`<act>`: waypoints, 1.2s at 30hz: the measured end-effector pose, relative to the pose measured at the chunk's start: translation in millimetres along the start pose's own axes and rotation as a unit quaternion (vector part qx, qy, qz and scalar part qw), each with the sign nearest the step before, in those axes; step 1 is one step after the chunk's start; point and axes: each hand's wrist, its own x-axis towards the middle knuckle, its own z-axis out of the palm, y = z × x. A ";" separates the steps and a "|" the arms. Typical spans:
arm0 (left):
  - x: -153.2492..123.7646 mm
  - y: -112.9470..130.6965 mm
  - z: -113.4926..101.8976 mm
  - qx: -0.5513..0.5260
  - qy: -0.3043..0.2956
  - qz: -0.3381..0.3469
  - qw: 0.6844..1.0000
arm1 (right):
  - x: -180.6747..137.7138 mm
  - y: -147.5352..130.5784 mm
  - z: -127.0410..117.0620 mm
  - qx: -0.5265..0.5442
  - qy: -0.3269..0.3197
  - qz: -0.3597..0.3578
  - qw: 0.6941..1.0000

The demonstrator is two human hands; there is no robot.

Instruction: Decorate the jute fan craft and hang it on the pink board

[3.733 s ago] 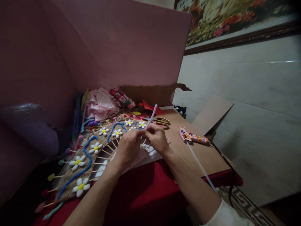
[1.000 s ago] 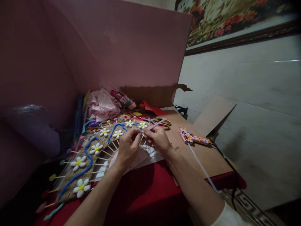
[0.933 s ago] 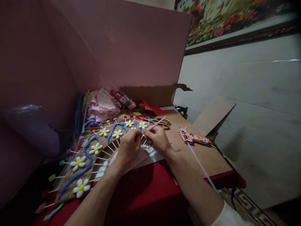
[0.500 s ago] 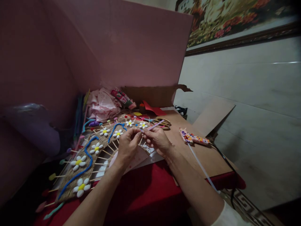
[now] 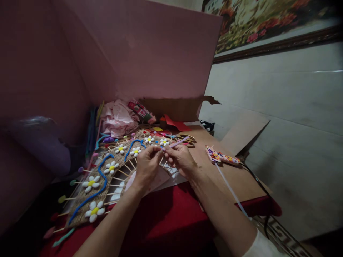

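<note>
My left hand (image 5: 147, 167) and my right hand (image 5: 181, 159) meet fingertip to fingertip over the right end of a curved jute arch (image 5: 91, 192). Between them they pinch a thin lilac pipe cleaner (image 5: 177, 143) that points away to the right, low over the table. The arch carries white daisy flowers (image 5: 93, 211), a wavy blue pipe cleaner (image 5: 100, 184) and wooden sticks with coloured tips. It lies on a red cloth (image 5: 166, 221) at the table's front.
A glue gun with a dotted pattern (image 5: 221, 157) lies on the brown board (image 5: 235, 178) to the right, its white glue stick and black cord trailing forward. Gold scissors (image 5: 186, 137), pink bags (image 5: 118, 117) and red paper sit behind. A pink board stands at the back.
The lilac pipe cleaner, steeply upright 3.7 s ago, now lies nearly flat, pointing right. My hands have stayed together at the arch's right end.
</note>
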 end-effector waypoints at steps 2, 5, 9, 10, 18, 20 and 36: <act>-1.1 1.4 1.7 -0.042 0.000 -0.018 0.999 | -0.6 -0.9 -0.6 0.009 -0.011 0.008 1.000; -2.8 0.9 1.1 0.041 0.006 0.030 0.999 | -0.5 -0.5 -1.2 -0.003 0.007 -0.007 1.000; -3.3 -2.5 -3.1 0.274 -0.028 0.152 0.949 | 1.5 2.6 -1.1 -0.074 0.051 -0.031 0.995; -3.1 -3.1 -3.8 0.317 -0.045 0.170 0.932 | 2.2 3.4 -0.8 -0.103 0.064 -0.045 0.992; -1.3 -1.1 1.4 0.024 -0.003 0.011 1.000 | 1.1 -0.1 -1.2 0.003 0.011 -0.012 1.000; -1.3 -0.9 1.5 -0.016 -0.006 -0.008 1.000 | 0.0 -1.1 -1.6 0.009 -0.001 0.005 1.000; -1.7 3.6 1.6 -0.054 0.026 -0.048 0.997 | -1.0 -1.0 0.0 0.029 -0.011 0.020 0.999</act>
